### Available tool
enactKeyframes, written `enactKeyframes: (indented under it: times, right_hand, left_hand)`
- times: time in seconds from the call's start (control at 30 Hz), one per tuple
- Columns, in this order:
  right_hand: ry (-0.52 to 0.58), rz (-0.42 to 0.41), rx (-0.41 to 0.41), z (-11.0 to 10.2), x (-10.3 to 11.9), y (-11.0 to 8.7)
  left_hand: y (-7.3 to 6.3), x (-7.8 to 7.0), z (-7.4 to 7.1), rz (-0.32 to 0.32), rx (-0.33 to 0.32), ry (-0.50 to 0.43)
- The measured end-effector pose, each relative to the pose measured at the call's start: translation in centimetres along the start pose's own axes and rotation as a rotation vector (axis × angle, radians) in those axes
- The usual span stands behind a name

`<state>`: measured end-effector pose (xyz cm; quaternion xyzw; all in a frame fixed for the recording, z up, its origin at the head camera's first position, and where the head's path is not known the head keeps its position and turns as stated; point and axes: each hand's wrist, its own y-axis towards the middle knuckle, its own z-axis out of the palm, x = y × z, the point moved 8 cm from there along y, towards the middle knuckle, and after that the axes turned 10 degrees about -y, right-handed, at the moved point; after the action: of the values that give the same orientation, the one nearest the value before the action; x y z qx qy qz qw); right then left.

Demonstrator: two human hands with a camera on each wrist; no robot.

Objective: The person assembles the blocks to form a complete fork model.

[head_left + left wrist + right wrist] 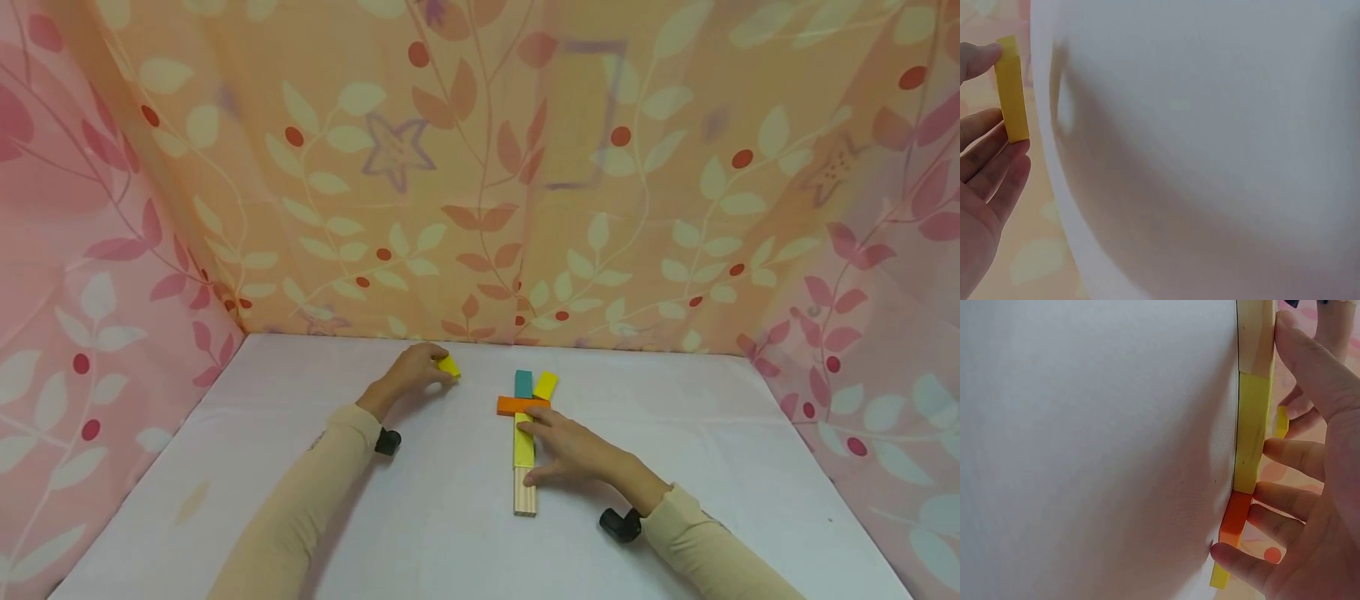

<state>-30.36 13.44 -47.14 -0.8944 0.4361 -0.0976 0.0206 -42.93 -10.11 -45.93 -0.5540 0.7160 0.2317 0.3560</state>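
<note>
In the head view my left hand (412,368) pinches a small yellow block (448,367) between thumb and fingers, off to the left of the laid-out blocks; the left wrist view shows this yellow block (1012,94) gripped by its ends. My right hand (570,446) rests on the arrangement, thumb on the plain wooden block (525,500) and fingers fairly straight on the light yellow block (523,450) and orange block (512,406). Those two long blocks join end to end below the crosswise orange one. Behind it lie a teal block (523,383) and a slanted yellow block (547,384).
A white cloth (660,417) covers the table. Patterned curtains (480,208) enclose its back and sides. A black wrist device (387,442) sits at the left cuff, and another black device (621,525) at the right.
</note>
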Motion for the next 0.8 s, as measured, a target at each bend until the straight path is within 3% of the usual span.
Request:
enactKeyframes:
  times: [0.53,0.8]
  right_hand:
    - [0.025,-0.002,0.000,-0.2,0.0,0.0]
    - [0.006,-0.006,0.003,-0.2,0.2,0.1]
  left_hand:
    - [1.3,-2.7,3.5,-0.033,0.016,-0.041]
    - [1.5,-3.5,4.6,0.002,-0.002,-0.062]
